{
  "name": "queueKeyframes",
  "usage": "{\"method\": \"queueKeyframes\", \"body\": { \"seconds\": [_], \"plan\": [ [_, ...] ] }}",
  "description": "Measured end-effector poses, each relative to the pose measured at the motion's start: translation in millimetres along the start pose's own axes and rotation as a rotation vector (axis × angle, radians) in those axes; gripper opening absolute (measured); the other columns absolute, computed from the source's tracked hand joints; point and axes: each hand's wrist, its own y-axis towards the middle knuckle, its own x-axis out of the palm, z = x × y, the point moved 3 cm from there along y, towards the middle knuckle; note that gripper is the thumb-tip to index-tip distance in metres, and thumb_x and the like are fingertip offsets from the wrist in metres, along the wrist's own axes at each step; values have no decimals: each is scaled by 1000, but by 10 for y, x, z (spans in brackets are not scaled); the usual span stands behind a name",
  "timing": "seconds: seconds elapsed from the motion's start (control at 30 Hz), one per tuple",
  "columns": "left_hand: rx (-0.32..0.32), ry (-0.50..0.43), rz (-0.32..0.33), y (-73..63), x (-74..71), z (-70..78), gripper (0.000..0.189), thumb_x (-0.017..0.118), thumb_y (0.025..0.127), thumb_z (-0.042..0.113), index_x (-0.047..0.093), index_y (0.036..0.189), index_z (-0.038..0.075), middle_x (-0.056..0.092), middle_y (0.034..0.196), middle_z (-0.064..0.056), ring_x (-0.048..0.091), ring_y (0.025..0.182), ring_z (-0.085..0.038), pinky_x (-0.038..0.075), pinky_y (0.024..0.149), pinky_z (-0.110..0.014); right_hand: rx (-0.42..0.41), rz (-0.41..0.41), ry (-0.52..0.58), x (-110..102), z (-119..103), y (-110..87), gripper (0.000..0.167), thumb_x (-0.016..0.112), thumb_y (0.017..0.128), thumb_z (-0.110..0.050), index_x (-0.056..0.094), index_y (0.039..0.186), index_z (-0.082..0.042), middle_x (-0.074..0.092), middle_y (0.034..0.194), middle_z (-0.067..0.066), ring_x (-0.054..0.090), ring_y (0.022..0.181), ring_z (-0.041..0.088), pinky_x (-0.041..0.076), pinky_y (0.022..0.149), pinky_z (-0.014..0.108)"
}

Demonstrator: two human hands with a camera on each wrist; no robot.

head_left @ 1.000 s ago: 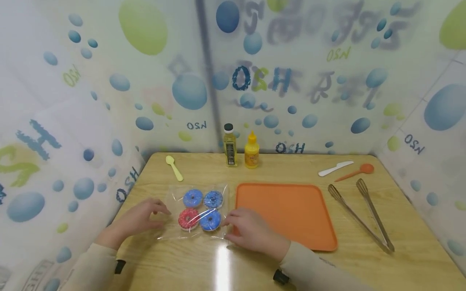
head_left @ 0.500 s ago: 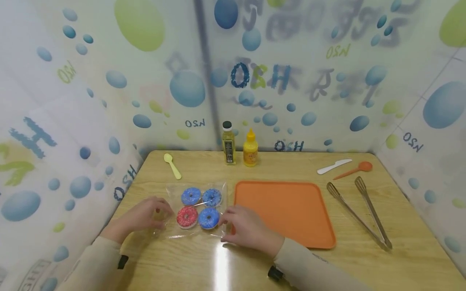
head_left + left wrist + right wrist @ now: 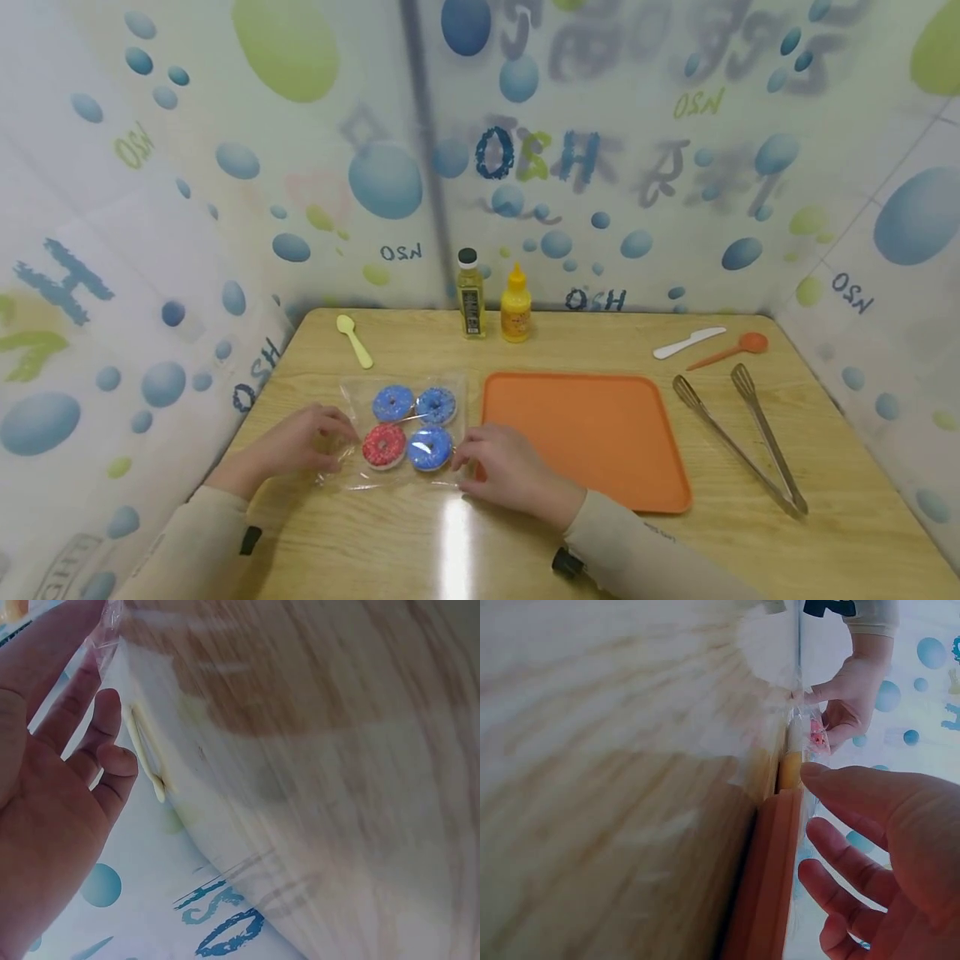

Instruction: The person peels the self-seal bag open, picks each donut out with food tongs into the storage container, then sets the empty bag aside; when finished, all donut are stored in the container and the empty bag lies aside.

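A clear plastic bag of doughnuts (image 3: 401, 427) lies on the table; inside are three blue-iced doughnuts and a red-iced doughnut (image 3: 384, 447). My left hand (image 3: 303, 442) pinches the bag's left edge. In the left wrist view crinkled film shows at that hand's fingertips (image 3: 105, 630), while the other fingers curl loosely. On the opposite side, my right hand (image 3: 513, 467) holds the bag's right edge between thumb and fingers, overlapping the orange tray's (image 3: 600, 433) left edge. The right wrist view shows the right thumb (image 3: 855, 787) at the film, with the lower fingers spread apart.
An oil bottle (image 3: 471, 296) and a yellow squeeze bottle (image 3: 516, 308) stand at the back. Metal tongs (image 3: 757, 462) lie right of the tray, below a white knife (image 3: 690, 342) and an orange spoon (image 3: 738, 346). A pale yellow spoon (image 3: 355, 342) lies back left.
My left hand has moved slightly right and taken hold of the bag's left edge. My right fingers have closed in on its right edge. The bag has stayed nearly in place.
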Motion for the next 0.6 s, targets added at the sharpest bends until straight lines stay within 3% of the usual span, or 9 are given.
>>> {"method": "queueKeyframes", "body": {
  "seconds": [0.17, 0.6],
  "plan": [
    [-31, 17, 3, -41, -13, -4, 40, 90, 77, 21, 78, 114, 31, 70, 122, 2, 61, 119, -31, 48, 104, -61, -4, 3, 1, 1, 4, 1, 16, 83, 86, -34, 78, 101, -28, 72, 104, -14, 59, 90, 2, 51, 86, 25],
    [-19, 35, -9, -32, -20, -8, 38, 89, 80, 21, 78, 115, 30, 69, 122, 3, 60, 119, -30, 47, 104, -60, -6, 22, -67, -11, 15, -16, 5, 74, 94, -31, 76, 97, -27, 73, 98, -14, 64, 90, 6, 44, 81, 26]
  ]
}}
